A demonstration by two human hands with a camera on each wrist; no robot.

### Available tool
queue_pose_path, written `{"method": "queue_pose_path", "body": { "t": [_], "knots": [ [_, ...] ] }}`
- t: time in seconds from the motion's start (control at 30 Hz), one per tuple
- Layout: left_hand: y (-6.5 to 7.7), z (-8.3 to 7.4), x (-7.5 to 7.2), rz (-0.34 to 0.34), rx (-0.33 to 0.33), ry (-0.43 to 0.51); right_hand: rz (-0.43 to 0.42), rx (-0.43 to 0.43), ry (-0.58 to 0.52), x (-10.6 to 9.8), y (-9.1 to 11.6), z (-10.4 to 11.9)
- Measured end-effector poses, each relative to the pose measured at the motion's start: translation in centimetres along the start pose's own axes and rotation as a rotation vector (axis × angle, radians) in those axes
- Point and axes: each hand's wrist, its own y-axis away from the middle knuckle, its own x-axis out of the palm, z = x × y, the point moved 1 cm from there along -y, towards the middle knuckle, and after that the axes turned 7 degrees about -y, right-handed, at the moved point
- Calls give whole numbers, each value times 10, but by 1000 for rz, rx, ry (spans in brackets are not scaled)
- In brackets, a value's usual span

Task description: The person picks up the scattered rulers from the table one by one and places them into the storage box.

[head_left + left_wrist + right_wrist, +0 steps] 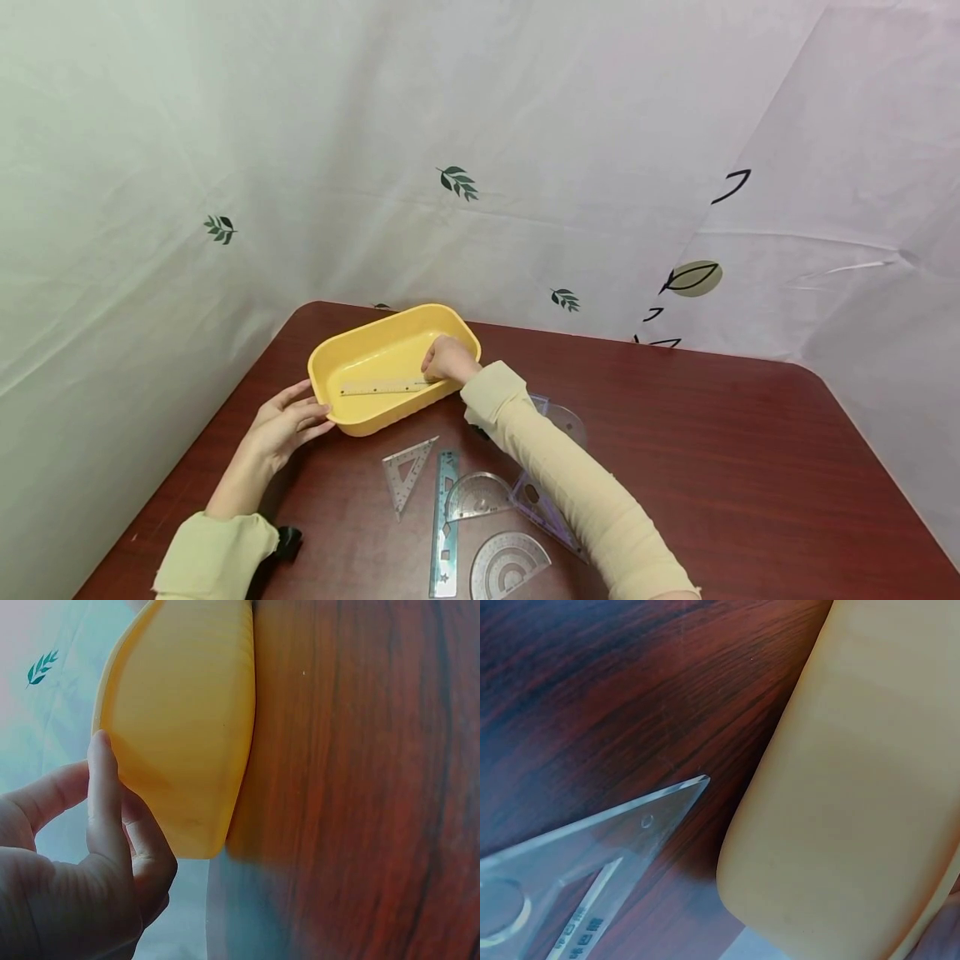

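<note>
A yellow tray stands on the table, tilted neither up nor over. My left hand touches its left end, a fingertip at the rim; the left wrist view has this hand against the yellow wall with the fingers fairly straight. Inside the tray, my right hand has curled fingers and holds the right end of a pale straight ruler, which lies along the tray floor. Its fingertips are partly hidden. The right wrist view mainly has the tray's outer wall.
Before the tray lie a clear set square, a blue ruler, a clear protractor and another protractor. A purple-edged set square and a further protractor are partly under my right sleeve. A patterned cloth hangs behind.
</note>
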Motion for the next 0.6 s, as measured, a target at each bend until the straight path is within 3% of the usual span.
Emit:
{"method": "queue_pose_path", "body": {
  "t": [0.17, 0.4, 0.6],
  "knots": [
    [0, 1, 0, 10, 9, 16, -13, -16, -30, -1, 0, 0],
    [-2, 2, 0, 14, 6, 27, -43, -79, -168, -3, 0, -2],
    [-1, 1, 0, 7, 0, 28, -74, -136, -160, -6, 4, -1]
  ]
}}
